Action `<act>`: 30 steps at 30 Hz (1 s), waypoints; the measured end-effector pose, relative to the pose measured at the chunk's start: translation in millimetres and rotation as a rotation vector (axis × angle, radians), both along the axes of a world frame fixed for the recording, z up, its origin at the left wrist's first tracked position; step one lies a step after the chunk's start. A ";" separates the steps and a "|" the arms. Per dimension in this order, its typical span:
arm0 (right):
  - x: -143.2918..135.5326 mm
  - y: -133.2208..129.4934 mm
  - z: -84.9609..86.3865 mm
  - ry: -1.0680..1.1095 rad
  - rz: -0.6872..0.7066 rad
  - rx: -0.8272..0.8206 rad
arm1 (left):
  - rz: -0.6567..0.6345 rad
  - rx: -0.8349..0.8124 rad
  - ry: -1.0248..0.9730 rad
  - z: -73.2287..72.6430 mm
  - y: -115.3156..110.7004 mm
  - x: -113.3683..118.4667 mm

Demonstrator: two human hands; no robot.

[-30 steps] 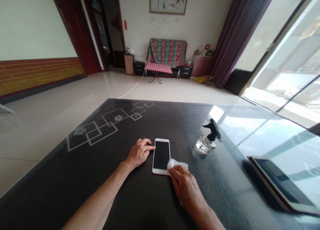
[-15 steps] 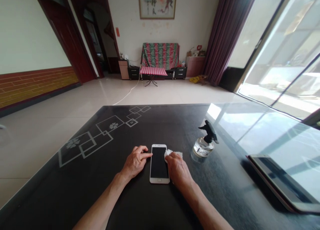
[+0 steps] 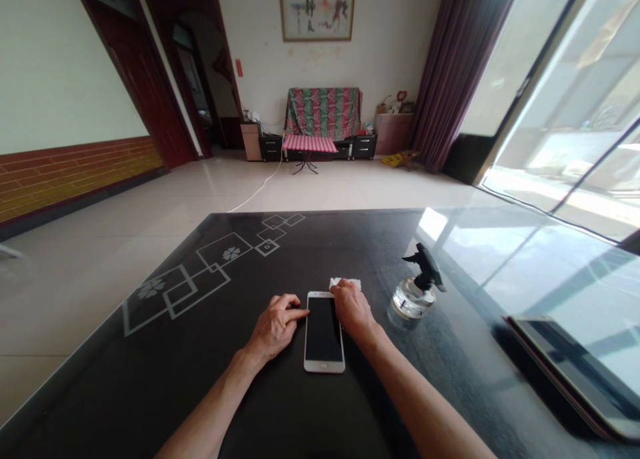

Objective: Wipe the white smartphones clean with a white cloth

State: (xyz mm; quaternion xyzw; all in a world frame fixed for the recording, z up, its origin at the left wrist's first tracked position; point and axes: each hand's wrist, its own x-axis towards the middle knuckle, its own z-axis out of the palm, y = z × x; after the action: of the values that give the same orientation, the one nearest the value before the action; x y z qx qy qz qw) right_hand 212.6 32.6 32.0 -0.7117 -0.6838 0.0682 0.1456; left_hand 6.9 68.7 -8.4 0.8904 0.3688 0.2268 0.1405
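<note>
The right hand (image 3: 353, 307), palm down, pinches a white tissue (image 3: 351, 284) by the far right corner of the phone (image 3: 324, 336). A hard sideways push could skew the phone, as only the left hand's (image 3: 275, 324) outstretched forefinger braces its left edge; that hand grips nothing, its fingers loosely parted. The phone lies flat on the worktop (image 3: 120, 392), left of a spray bottle (image 3: 414, 298).

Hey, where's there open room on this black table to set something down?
The black table has room between the left forearm and the square pattern, and beyond the phone, between pattern and spray bottle. It's crowded at the phone's upper half: left hand, right hand and white cloth.
</note>
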 end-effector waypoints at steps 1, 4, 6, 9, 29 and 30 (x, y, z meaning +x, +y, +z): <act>-0.6 0.0 0.2 -0.002 0.001 0.003 | 0.002 0.000 -0.001 -0.1 -0.1 0.1; -2.8 -6.3 0.1 -0.004 0.004 0.020 | 0.006 0.001 -0.011 -0.8 -0.2 0.4; -4.0 -14.6 -0.6 0.000 0.008 0.035 | 0.007 -0.003 -0.020 -1.2 -0.4 0.6; -6.7 -30.2 -2.3 0.009 0.012 0.055 | 0.006 -0.006 -0.036 -0.8 -0.9 1.0; 4.4 -7.5 -11.3 -0.035 0.041 0.059 | 0.024 -0.048 -0.074 3.0 -5.1 3.9; 6.1 -3.0 -11.0 -0.042 0.054 0.056 | 0.025 -0.051 -0.074 3.4 -5.5 4.0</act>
State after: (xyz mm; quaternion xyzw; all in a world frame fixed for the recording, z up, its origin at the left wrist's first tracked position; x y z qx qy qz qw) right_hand 218.8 29.6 20.9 -0.6899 -0.7073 0.0379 0.1492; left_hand 10.9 63.2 -5.0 0.8730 0.3799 0.2516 0.1737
